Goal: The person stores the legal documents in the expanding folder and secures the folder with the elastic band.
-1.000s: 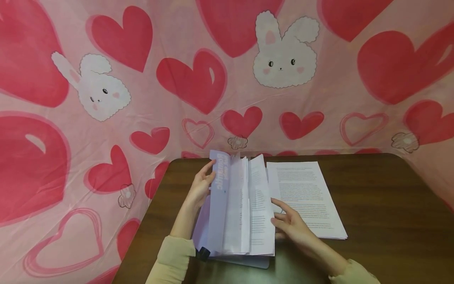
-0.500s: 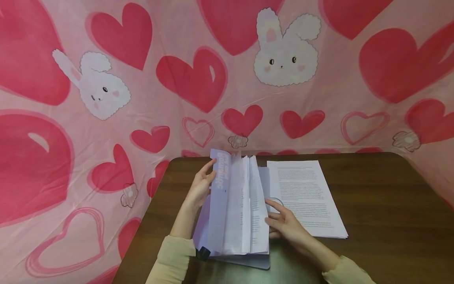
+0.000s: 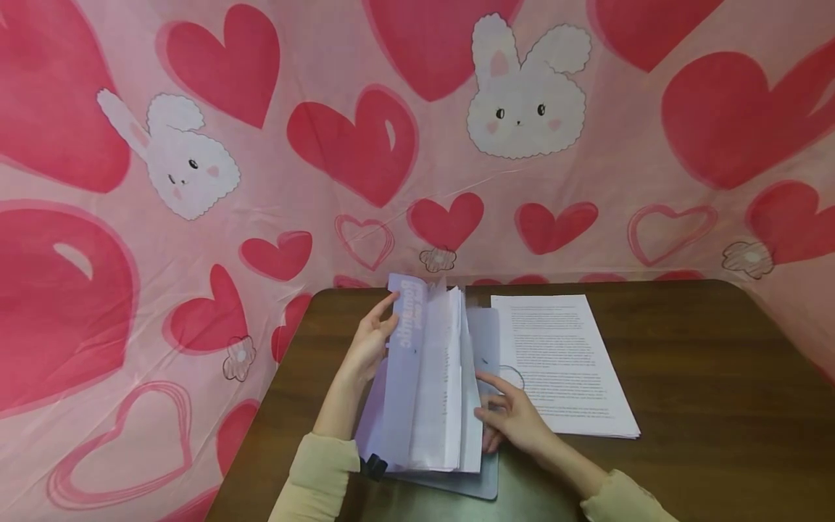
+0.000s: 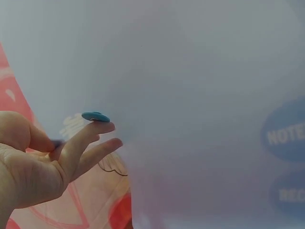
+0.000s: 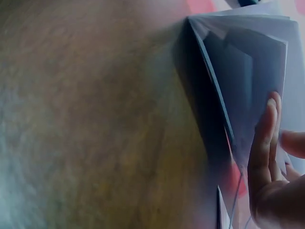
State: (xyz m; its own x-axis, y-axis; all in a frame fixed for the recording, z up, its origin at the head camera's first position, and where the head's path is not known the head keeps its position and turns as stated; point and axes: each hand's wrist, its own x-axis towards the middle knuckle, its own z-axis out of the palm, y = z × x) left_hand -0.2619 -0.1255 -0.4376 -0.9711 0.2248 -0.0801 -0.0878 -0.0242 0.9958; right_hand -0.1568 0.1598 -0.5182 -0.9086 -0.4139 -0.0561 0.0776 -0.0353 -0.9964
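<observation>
A lavender plastic folder stands partly open on the table, white printed papers fanned inside it. My left hand pinches the upper left edge of its cover, thumb in front. Near those fingers in the left wrist view is a small blue disc. My right hand holds the free right edge of the papers between thumb and fingers, over the folder's back cover. In the right wrist view, fingers lie along the papers' underside. A thin cord loops beside this hand.
A stack of printed sheets lies flat to the right of the folder on the dark wooden table. Behind the table hangs a pink cloth with hearts and rabbits. A small black object sits by my left sleeve.
My right hand has moved left with the papers' edge, narrowing the fan and baring more of the back cover. My left hand has stayed nearly still on the cover.
</observation>
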